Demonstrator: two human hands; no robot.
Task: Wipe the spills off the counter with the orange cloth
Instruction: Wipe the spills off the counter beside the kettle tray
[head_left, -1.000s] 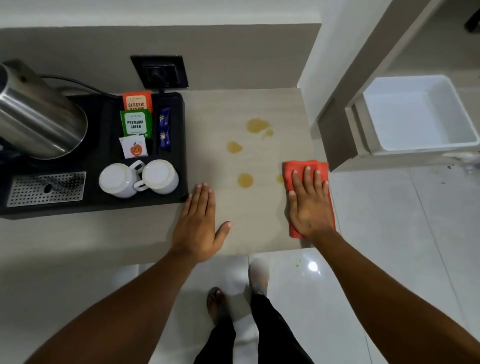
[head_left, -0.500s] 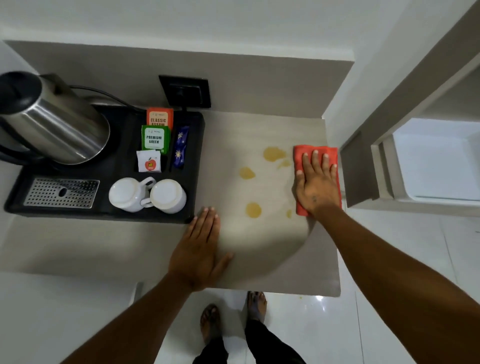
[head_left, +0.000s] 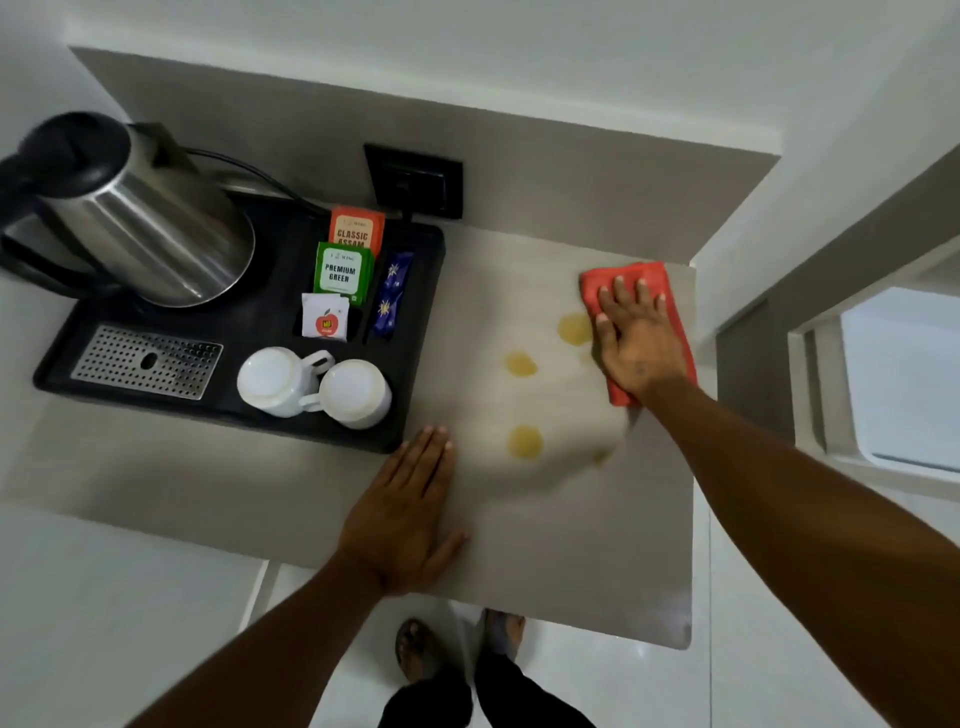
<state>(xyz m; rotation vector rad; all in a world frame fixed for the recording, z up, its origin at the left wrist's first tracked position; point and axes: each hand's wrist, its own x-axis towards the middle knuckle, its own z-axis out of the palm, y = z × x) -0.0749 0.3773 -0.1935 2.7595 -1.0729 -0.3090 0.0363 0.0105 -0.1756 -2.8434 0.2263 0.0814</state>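
My right hand (head_left: 636, 338) lies flat and open on the cloth (head_left: 647, 278), just right of the top spill (head_left: 574, 328) on the table (head_left: 571, 545); it looks soft, light and bunchy, so pressing its middle seems best.

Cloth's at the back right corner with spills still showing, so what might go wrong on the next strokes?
Sweeping the orange cloth leftward could smear the spills toward the black tray and the cups. The left hand lies flat near the nearest spill and may get wet. The small drop by the right forearm is easily missed.
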